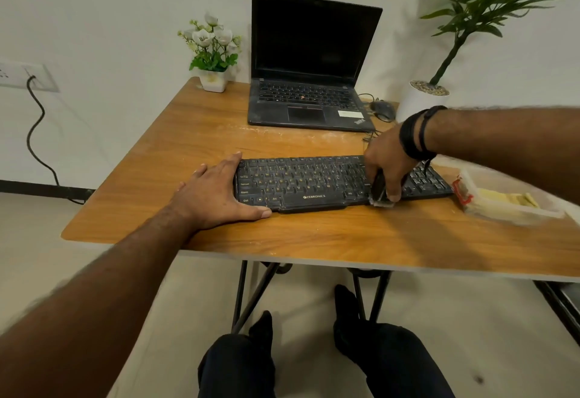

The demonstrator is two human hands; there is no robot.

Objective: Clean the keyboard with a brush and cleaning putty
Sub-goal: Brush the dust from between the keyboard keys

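Bare table [175, 134] left & behind keyboard [314, 182]; laptop [309, 99] at back, tub [508, 199] right.

A black keyboard [329, 181] lies on the wooden bench [219, 134]; the left hand [216, 192] rests flat against its left end; the right hand [389, 162] grips a brush [381, 192] at the keyboard's near edge; an open laptop [309, 64] stands behind.
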